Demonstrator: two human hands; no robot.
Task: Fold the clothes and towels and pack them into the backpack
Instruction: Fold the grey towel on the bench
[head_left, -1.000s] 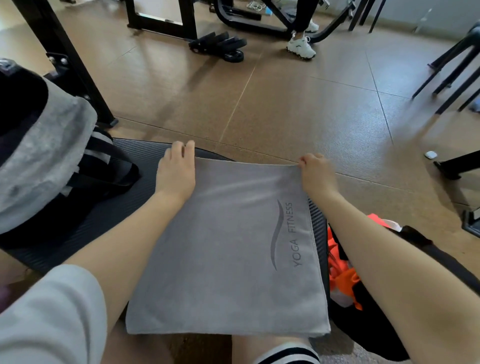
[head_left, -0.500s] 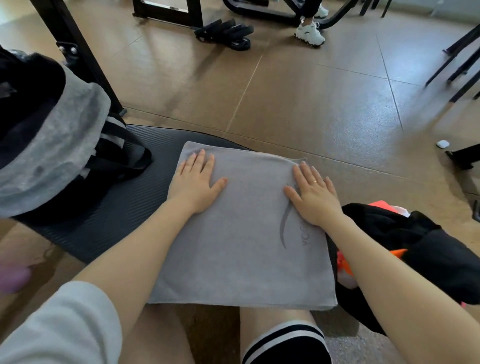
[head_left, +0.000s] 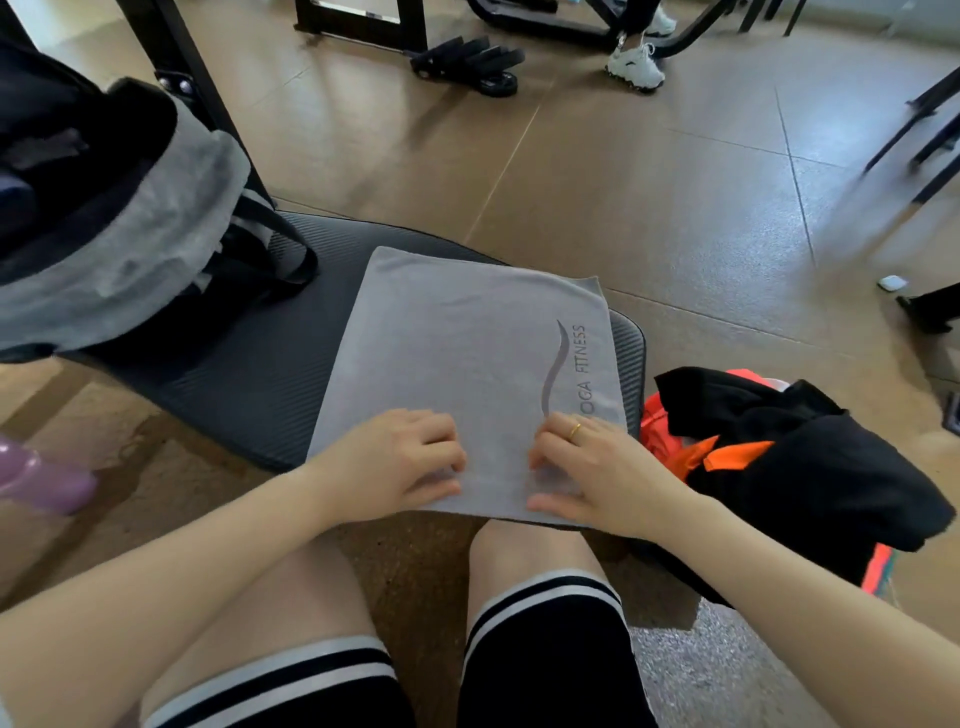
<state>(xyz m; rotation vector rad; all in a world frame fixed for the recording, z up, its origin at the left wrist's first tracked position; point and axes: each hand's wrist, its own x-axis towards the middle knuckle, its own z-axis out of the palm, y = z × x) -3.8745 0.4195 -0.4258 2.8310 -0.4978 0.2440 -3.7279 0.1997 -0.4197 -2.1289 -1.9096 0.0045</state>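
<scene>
Left hand (head_left: 400, 462) and right hand (head_left: 587, 470) sit close together, fingers curled, pinching the near edge of the folded grey towel (head_left: 467, 364). Towel lies flat on the dark mat (head_left: 218, 374). Backpack (head_left: 104, 208) stands far left.

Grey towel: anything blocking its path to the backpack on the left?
Nothing visible. Both hands, left hand and right hand, have their fingers on the grey towel; only bare black mat lies between it and the backpack.
</scene>
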